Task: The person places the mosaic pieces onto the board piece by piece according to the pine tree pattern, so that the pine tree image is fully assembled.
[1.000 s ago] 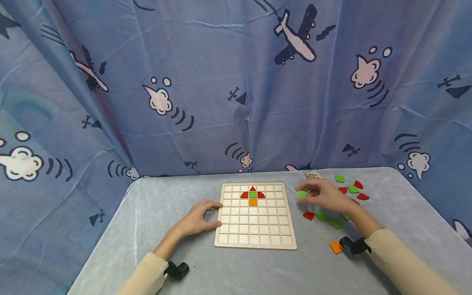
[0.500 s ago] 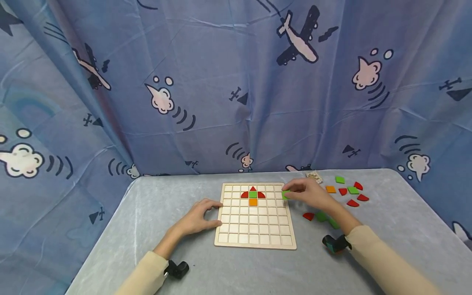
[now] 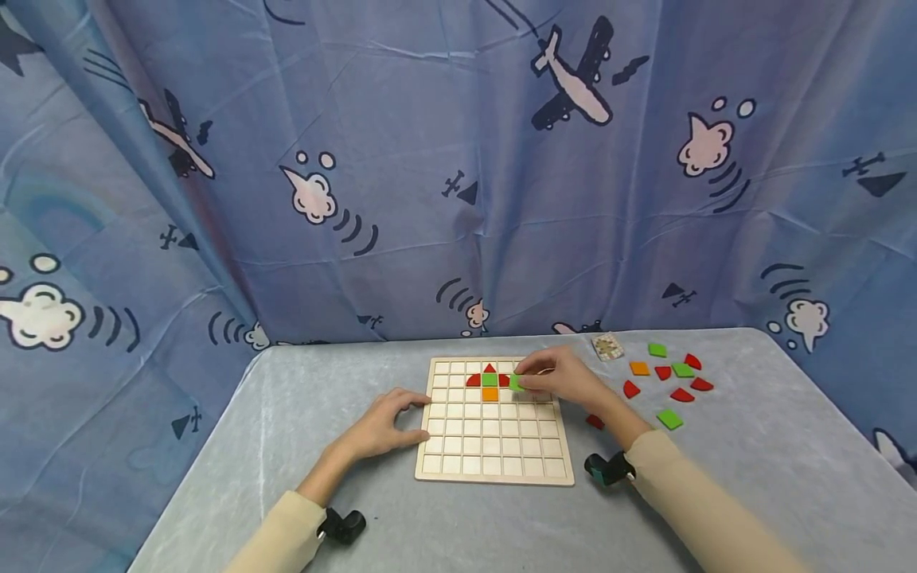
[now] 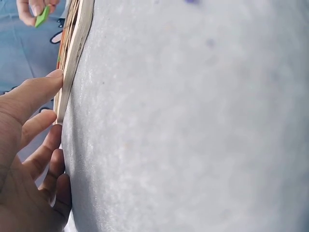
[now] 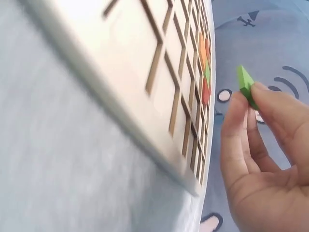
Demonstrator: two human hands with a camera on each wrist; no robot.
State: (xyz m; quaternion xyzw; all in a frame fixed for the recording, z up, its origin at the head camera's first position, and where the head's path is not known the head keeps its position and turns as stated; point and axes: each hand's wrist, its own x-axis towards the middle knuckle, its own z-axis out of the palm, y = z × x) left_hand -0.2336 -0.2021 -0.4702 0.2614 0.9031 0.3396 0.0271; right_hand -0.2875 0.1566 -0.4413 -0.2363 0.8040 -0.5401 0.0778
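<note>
A pale wooden grid board lies on the table. In its upper rows sit a red triangle, a green square tile between two red quarter-round pieces, and an orange square tile below. My right hand pinches another green square tile between thumb and fingertips, over the board just right of the red pieces. At the board's left edge, my left hand rests with thumb and fingers spread; its fingertips touch the side of the board.
Right of the board lie loose red quarter-round pieces, green tiles and an orange tile. A small patterned piece lies at the back. A blue printed curtain hangs behind the grey-covered table.
My right hand has carried the green tile leftward from the loose pieces to over the board, uncovering several pieces. The left hand has stayed at the board's edge.
</note>
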